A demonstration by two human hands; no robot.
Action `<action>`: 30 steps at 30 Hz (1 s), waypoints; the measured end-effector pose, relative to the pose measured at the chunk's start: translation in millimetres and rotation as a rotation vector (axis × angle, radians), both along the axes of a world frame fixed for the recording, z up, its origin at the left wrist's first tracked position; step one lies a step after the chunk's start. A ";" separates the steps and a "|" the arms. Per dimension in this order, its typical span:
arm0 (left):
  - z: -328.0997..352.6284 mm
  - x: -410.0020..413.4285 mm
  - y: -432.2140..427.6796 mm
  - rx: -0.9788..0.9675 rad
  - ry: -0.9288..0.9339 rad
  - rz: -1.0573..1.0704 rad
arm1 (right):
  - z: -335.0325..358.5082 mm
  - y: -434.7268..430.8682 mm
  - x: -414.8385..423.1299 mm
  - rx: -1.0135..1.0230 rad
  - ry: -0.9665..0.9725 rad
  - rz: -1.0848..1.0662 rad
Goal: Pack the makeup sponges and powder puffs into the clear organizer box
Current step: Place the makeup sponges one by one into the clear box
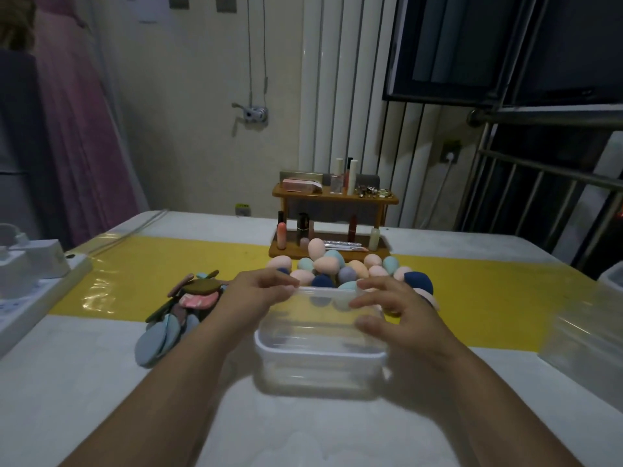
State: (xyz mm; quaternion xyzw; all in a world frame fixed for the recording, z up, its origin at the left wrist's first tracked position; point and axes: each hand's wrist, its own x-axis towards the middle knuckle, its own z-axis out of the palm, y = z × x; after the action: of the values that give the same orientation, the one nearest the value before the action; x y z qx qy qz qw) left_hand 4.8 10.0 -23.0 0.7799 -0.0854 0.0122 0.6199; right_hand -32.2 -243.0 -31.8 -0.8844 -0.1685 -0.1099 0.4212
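We see the clear organizer box sitting mid-counter. Left hand: fingers curled over the far-left rim. Right hand: fingers bent, gripping the far-right rim. Makeup sponges are heaped just behind the box, powder puffs piled to its left.

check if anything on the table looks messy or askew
The powder puffs lie in a loose overlapping heap left of the clear box, and the sponges are piled behind it. The left hand and right hand hold its lid tilted up. Nothing looks spilled.
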 end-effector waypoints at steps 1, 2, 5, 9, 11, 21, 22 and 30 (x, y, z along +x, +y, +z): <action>-0.7 1.3 2.0 0.022 -0.002 -0.010 | 2.9 -2.2 -0.7 -0.065 0.011 0.038; -1.1 0.4 3.7 0.037 0.004 -0.027 | 5.0 -3.1 -1.5 -0.112 0.033 0.076; -2.4 -2.5 4.4 0.029 0.052 -0.093 | 8.4 -3.9 -5.0 -0.167 0.091 0.143; -4.0 1.0 4.7 -0.001 0.078 -0.112 | 12.6 -3.9 -7.4 -0.228 0.120 0.157; -5.2 1.7 5.8 -0.005 0.084 -0.114 | 14.0 -1.2 -10.1 -0.299 0.126 0.158; -4.8 -0.3 14.9 0.011 0.101 -0.212 | 23.8 25.3 -24.7 -0.586 -0.037 0.131; -5.3 -0.1 14.0 0.004 0.084 -0.178 | 21.4 25.1 -23.0 -0.562 -0.076 0.136; 16.9 -16.3 1.7 -0.288 0.070 -0.278 | 11.4 8.5 -14.5 -0.132 -0.444 0.026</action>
State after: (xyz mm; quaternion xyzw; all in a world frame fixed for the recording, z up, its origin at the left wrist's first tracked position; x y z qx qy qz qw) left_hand -11.5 11.7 -6.1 0.6638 -0.1681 -0.0884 0.7234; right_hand -46.7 -234.5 -20.4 -0.8618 -0.2754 -0.2852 0.3164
